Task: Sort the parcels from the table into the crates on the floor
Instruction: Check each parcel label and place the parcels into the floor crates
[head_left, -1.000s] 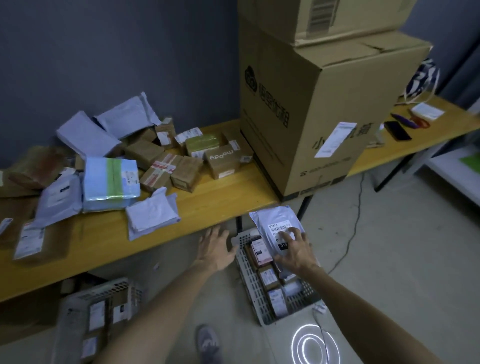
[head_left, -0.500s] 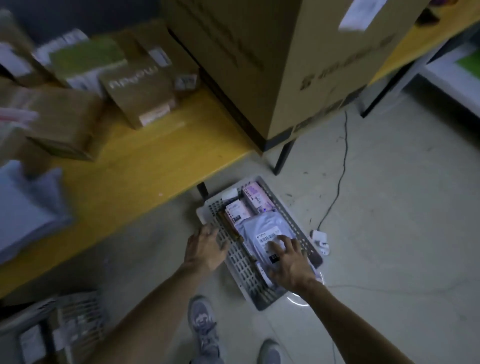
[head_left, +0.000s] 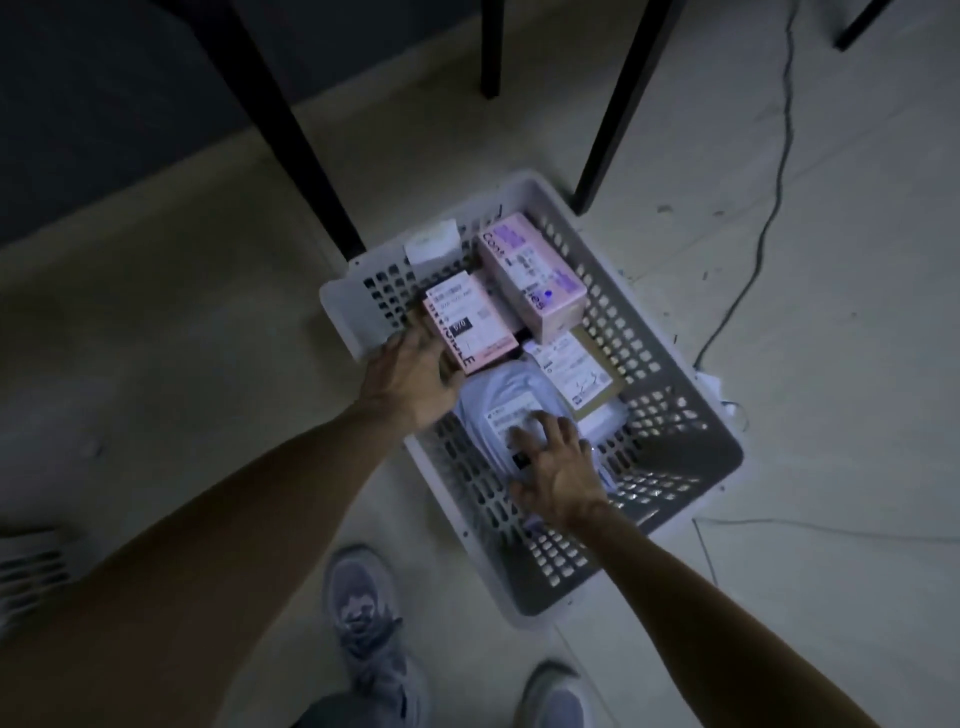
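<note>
White mailer (head_left: 493, 395), aloft a second ago, now lies in crate (head_left: 343, 312) — parcel sorted. Right hand (head_left: 558, 467) presses it, fingers spread; left hand (head_left: 410, 379) at pink box (head_left: 467, 327) — grip unclear.

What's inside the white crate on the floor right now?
Two pink boxes, a labelled brown parcel and a white mailer bag lie in the crate. Whatever sits beneath them is covered.

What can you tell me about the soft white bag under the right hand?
The white bag is a soft, wrinkled plastic mailer with a printed label on top. It lies inside the white crate, its far end next to a pink box. The right hand presses on its label with spread fingers.
</note>
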